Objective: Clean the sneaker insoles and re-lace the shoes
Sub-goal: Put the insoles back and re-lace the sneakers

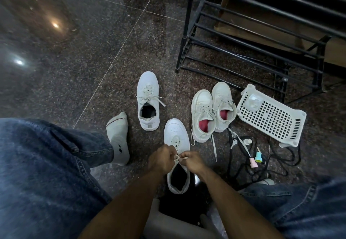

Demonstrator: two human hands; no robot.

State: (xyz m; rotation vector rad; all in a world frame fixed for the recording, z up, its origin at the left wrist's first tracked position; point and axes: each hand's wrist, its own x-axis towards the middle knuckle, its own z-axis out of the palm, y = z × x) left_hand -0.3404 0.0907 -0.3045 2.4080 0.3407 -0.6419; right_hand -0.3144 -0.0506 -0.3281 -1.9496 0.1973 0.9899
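Note:
A white sneaker stands on the dark floor between my legs, toe pointing away. My left hand and my right hand meet over its tongue, each pinching an end of its pale lace. Its mate stands further off to the left, laced, with a dark inside. A second white pair with red insoles sits to the right, laces trailing loose.
A white perforated plastic basket lies tipped at the right. Black cords, a pink bottle and a teal bottle lie beside it. A black metal shoe rack stands behind. My socked foot rests at the left.

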